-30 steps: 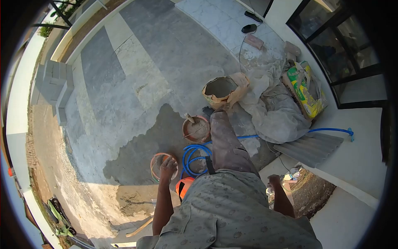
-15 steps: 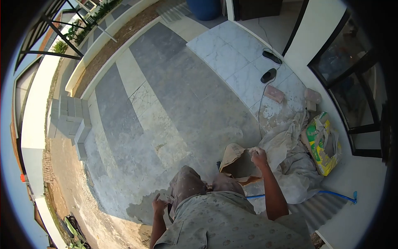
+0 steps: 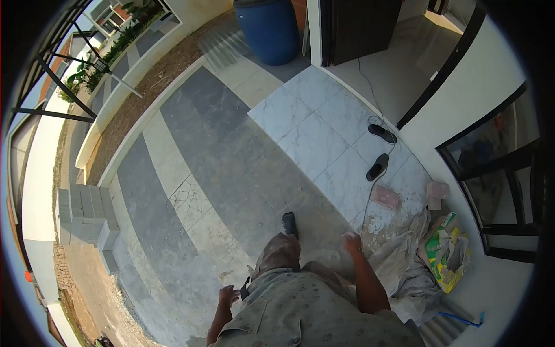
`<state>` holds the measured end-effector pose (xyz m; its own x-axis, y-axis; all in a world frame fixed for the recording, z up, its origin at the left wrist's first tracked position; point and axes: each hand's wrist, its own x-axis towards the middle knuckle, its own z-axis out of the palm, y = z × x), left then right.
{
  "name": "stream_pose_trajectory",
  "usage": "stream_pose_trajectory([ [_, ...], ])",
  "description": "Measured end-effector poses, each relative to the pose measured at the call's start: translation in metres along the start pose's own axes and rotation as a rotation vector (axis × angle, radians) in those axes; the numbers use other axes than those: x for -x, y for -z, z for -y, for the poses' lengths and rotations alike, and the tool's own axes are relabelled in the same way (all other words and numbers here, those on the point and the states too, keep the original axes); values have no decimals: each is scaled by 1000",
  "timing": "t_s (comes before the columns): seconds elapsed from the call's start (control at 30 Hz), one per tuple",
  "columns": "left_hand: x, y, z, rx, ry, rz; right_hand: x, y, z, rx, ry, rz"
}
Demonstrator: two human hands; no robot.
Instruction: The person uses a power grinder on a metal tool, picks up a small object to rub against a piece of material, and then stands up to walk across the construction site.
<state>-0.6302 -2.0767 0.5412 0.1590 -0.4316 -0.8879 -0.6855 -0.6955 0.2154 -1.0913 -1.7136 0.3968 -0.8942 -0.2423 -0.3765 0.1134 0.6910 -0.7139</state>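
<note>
My left hand (image 3: 227,295) is low in the view, beside my left thigh, its fingers curled near a small pale thing too blurred to name. My right hand (image 3: 351,242) is out in front of my right side, fingers closed, over the grey floor beside the crumpled plastic sheeting (image 3: 399,254). Whether it holds anything is hidden. One dark shoe (image 3: 289,223) on my foot shows ahead of my knee.
Black slippers (image 3: 377,166) and a cable lie on the marble tiles (image 3: 324,127). Pinkish bricks (image 3: 385,197) and a green-yellow sack (image 3: 448,254) are at right. A blue barrel (image 3: 267,32) stands ahead, grey blocks (image 3: 87,214) at left.
The view has tilted up and moved forward, showing more of the barrel and doorway. A shoe has come into view ahead. The brown paper bag near my right hand is now out of sight.
</note>
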Motion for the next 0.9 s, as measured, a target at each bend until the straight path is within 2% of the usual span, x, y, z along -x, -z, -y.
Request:
stream_pose_trajectory([
  [0.03, -3, -13, -57, 149, -91, -9, 11, 3, 0, 25, -299, 74],
  [0.07, 5, -25, -116, 200, -202, 11, 15, -7, -37, 54, -316, 71],
  [0.1, 10, -41, -177, 117, -266, 72, 15, -13, -80, 80, -328, 72],
  [0.17, 20, -75, -289, -51, -384, 182, 22, 8, -106, 363, 333, -35],
  [0.27, 15, -143, -436, -352, -419, 239, 8, 55, -43, -276, -568, -64],
  [0.37, 0, -223, -563, -508, -448, 232, -30, 75, -23, -507, -875, -219],
  [0.4, 2, -251, -599, -517, -470, 220, -49, 91, 8, -580, -962, -259],
  [0.47, 17, -305, -660, -508, -519, 201, -98, 105, 35, -621, -1042, -252],
  [0.53, 44, -365, -709, -484, -532, 249, -151, 122, 63, -600, -1069, -198],
  [0.6, 79, -426, -744, -539, -506, 310, -212, 155, 92, -518, -996, -177],
  [0.63, 100, -458, -763, -600, -511, 353, -242, 181, 103, -397, -824, -179],
  [0.67, 121, -487, -781, -657, -515, 396, -277, 204, 120, -451, -784, -315],
  [0.7, 140, -510, -797, -714, -521, 439, -311, 251, 155, -385, -656, -314],
  [0.77, 167, -553, -830, -642, -504, 477, -382, 320, 191, -437, -607, -393],
  [0.8, 175, -576, -850, -608, -497, 497, -415, 340, 183, -359, -468, -456],
  [0.83, 177, -597, -868, -625, -485, 479, -444, 374, 202, -128, -191, -607],
  [0.87, 174, -619, -886, -644, -476, 462, -475, 396, 195, -181, -333, -525],
  [0.9, 161, -641, -902, -667, -470, 447, -499, 436, 238, -397, -576, -501],
])
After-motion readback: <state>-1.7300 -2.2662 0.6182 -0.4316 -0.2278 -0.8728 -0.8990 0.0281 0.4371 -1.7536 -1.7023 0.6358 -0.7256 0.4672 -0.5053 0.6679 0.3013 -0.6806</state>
